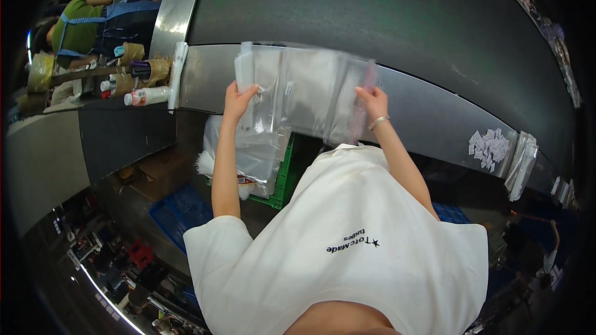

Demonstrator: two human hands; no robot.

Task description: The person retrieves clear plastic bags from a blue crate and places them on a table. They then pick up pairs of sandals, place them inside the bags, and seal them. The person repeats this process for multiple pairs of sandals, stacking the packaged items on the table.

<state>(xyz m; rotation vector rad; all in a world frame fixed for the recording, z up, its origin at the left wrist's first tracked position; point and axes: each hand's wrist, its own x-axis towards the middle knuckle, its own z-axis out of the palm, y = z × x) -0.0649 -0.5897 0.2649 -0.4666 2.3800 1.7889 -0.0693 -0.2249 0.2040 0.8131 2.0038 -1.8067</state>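
A row of clear plastic bags is spread between my hands over the steel edge of the bench. My left hand is closed on the left end, thumb on top, where a folded whitish strip of plastic stands up. At the other end my right hand pinches the bags' edge beside a pinkish strip, blurred by motion. A bracelet sits on my right wrist. Below my left forearm, more clear bags lie stacked on a green crate.
A dark conveyor belt runs beyond the steel ledge. Small paper slips are heaped at right, next to bundled plastic bags. Bottles and cardboard tubs stand at left, near a co-worker in green. A blue crate sits below.
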